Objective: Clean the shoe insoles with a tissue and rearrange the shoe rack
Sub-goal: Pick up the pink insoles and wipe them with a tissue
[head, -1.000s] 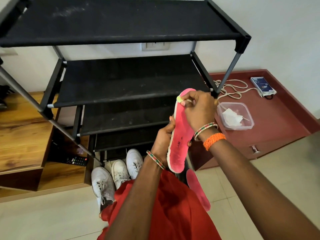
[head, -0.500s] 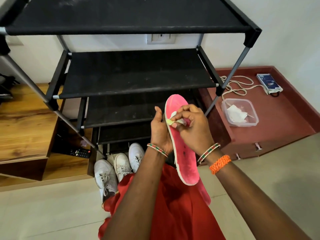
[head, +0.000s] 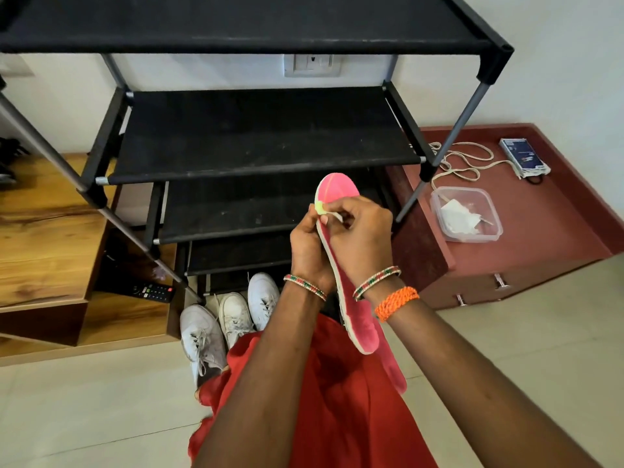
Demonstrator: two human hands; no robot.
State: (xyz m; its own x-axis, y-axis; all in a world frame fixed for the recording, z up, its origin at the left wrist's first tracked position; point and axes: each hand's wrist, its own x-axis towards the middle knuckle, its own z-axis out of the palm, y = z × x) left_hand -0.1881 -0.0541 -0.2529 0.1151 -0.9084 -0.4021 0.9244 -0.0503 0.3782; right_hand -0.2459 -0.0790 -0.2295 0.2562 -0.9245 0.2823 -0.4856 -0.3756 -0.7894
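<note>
Pretty bright, even daylight-ish lighting, nothing blown out. Soft shadows only, mostly pooled under the black shoe rack (head: 256, 146) shelves, where the lower tiers go murky. Slight sheen on the floor tiles (head: 84, 410). Wide-angle lens bends the rack's poles and top shelf near the edges. Focus is decent throughout, a little soft in the corners.
</note>
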